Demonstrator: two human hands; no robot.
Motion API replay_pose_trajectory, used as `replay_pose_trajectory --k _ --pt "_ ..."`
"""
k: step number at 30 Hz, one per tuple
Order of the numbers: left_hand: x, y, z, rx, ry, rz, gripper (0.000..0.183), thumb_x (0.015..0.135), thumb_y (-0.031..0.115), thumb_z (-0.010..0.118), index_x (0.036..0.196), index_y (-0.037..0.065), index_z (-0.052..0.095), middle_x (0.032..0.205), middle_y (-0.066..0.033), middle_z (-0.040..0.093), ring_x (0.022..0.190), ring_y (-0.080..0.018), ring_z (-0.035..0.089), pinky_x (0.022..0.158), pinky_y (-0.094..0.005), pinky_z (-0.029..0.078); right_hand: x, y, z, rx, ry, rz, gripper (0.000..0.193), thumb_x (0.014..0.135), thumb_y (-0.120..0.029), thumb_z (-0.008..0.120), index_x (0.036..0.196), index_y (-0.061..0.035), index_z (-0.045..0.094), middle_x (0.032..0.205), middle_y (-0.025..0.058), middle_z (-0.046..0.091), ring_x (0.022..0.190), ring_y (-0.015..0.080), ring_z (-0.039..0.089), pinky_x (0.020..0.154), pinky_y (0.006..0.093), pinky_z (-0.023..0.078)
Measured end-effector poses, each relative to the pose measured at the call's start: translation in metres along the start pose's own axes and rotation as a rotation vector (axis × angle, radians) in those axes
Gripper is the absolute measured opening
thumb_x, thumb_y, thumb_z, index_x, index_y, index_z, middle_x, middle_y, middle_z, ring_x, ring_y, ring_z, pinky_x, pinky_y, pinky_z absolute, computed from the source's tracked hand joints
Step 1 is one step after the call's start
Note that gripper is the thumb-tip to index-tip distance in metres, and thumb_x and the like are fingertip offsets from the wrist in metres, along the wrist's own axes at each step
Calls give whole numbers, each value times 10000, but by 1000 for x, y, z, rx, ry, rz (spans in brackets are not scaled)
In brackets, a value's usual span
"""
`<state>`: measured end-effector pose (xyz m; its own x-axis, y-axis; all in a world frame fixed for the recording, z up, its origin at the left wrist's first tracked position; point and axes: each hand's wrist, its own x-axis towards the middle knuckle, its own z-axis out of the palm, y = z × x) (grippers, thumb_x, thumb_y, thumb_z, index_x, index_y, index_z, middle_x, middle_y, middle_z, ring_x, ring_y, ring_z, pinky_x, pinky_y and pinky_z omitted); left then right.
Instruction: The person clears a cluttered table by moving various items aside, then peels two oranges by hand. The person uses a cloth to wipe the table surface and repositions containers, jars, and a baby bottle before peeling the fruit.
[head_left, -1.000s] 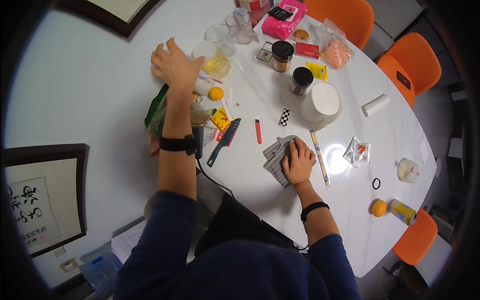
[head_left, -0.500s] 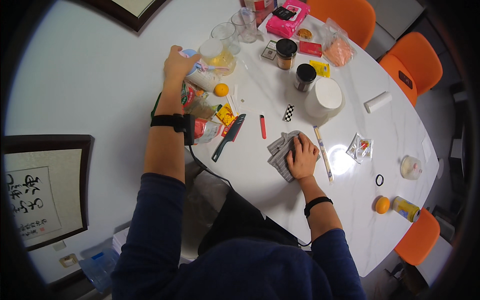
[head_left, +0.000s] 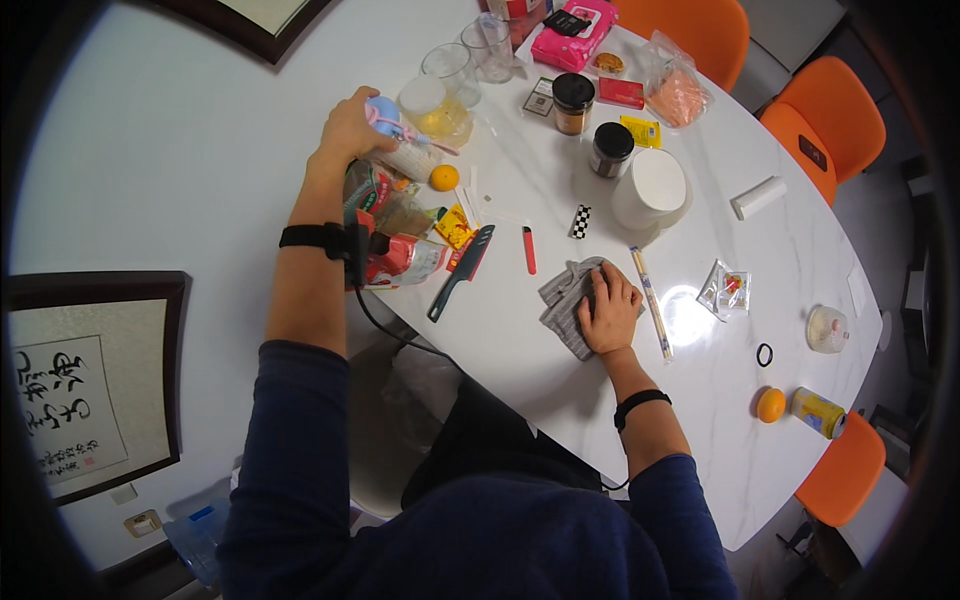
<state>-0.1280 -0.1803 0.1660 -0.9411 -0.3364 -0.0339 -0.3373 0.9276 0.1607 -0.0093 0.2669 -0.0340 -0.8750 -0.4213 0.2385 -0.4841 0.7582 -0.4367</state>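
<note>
The left hand (head_left: 362,122), spread in midair a second ago, now curls around the upper end of the blue-topped bottle (head_left: 413,160) beside the tangerine (head_left: 444,178), so the bottle is held. The right hand (head_left: 612,308) still rests on grey cloth (head_left: 564,298); I cannot tell whether it pinches.

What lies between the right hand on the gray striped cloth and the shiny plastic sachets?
The head view shows a long, thin, patterned packet between the right hand and sachets.
</note>
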Motion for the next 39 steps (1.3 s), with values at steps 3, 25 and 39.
replay_pose_trajectory --k 3,25,39 --pt "-3 4 -3 41 18 -17 848 495 290 872 1273 180 552 1112 -195 639 1053 -377 616 890 -435 517 0 0 0 -2 -4 4 504 797 -247 607 1267 -75 547 1390 108 475 1261 277 438 1010 448 314" --pt "-141 175 -128 -503 -20 456 692 567 95 815 1226 81 605 1061 -122 641 942 -184 634 843 -313 521 -1 1 -3 74 61 7 478 763 -236 611 1213 -82 557 1324 124 505 1240 284 467 979 460 342" --pt "-161 372 10 -350 -119 854 694 537 203 840 1184 157 595 1064 -199 590 969 -376 617 754 -426 527 -5 8 9 35 37 -10 419 801 -272 596 1170 -74 577 1209 136 533 1196 309 463 982 502 340"
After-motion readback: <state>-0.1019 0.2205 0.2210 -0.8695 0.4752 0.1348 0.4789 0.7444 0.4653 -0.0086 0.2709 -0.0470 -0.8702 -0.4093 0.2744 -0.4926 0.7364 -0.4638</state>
